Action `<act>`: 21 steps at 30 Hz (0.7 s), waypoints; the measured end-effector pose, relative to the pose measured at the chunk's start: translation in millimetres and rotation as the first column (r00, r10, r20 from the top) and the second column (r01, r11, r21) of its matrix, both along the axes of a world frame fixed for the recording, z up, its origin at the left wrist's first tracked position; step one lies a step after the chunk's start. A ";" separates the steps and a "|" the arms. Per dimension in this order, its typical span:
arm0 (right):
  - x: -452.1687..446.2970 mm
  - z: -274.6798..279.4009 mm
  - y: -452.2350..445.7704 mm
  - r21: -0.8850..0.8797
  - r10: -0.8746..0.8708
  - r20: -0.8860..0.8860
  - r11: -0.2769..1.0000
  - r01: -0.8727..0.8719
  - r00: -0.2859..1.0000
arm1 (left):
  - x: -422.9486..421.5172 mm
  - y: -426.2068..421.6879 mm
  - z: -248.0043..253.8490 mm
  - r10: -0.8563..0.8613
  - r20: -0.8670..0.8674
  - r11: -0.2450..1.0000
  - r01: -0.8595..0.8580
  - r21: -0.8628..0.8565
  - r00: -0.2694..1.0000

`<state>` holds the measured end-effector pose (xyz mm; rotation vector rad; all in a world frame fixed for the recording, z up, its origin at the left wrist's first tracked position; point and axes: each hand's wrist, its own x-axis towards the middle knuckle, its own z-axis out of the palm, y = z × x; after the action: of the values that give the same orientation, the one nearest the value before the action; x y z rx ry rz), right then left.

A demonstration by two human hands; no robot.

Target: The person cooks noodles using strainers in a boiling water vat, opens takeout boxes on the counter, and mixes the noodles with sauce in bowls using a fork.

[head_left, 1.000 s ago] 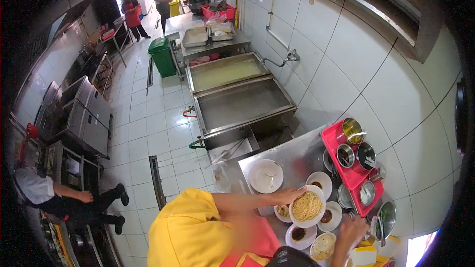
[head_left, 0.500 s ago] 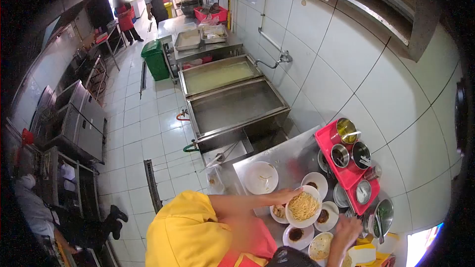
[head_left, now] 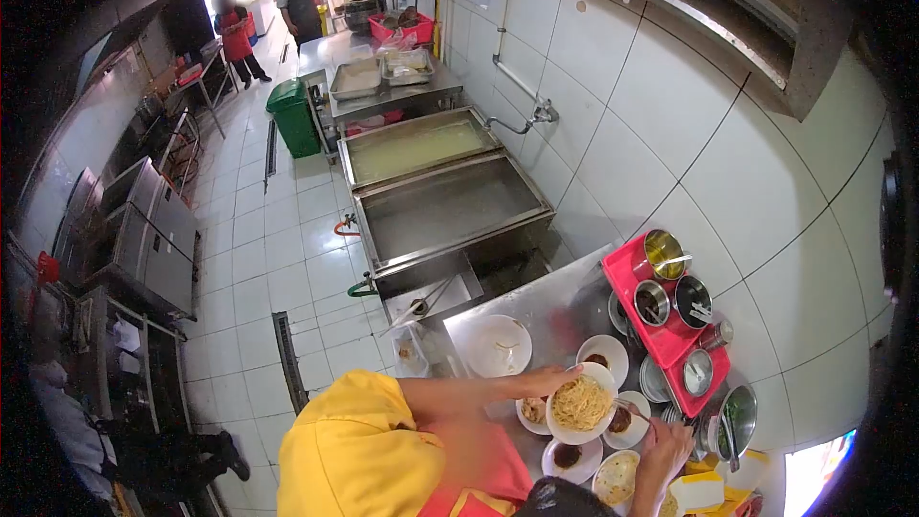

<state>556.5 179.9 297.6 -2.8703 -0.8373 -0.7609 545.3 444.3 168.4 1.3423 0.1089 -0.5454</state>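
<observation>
My left hand [head_left: 548, 381] grips the rim of a white bowl of noodles [head_left: 580, 406], tilted above other bowls on the steel table. Closed around a thin metal utensil [head_left: 627, 409], my right hand [head_left: 667, 447] is just right of the noodles; the utensil's tip is too small to make out. Bowls with dark sauce surround them: one behind [head_left: 603, 357], one to the right [head_left: 629, 423] and one in front [head_left: 570, 460]. A bowl of pale food [head_left: 532, 411] is partly hidden under my left hand. Another light-coloured bowl [head_left: 616, 479] lies beside my right wrist.
A white bowl [head_left: 500, 346] stands at the table's left. Red trays [head_left: 643, 318] with metal pots line the wall. A steel bowl of greens [head_left: 735, 421] sits at right, near yellow packaging [head_left: 704, 491]. Water-filled vats [head_left: 455, 206] lie beyond; other people stand farther off.
My right hand has turned toward the noodle bowl, and a thin metal utensil now shows at its fingers. My left hand keeps hold of the bowl. The whole view has shifted slightly.
</observation>
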 end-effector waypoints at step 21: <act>-4.2 -5.8 -9.1 -0.053 -0.064 -0.098 0.997 0.059 0.993 | 9.6 -17.2 -25.2 0.003 0.028 0.999 -0.005 0.049 1.000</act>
<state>552.3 170.8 291.7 -2.9625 -0.7702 -0.6041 554.9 427.1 143.2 1.3966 0.1029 -0.5235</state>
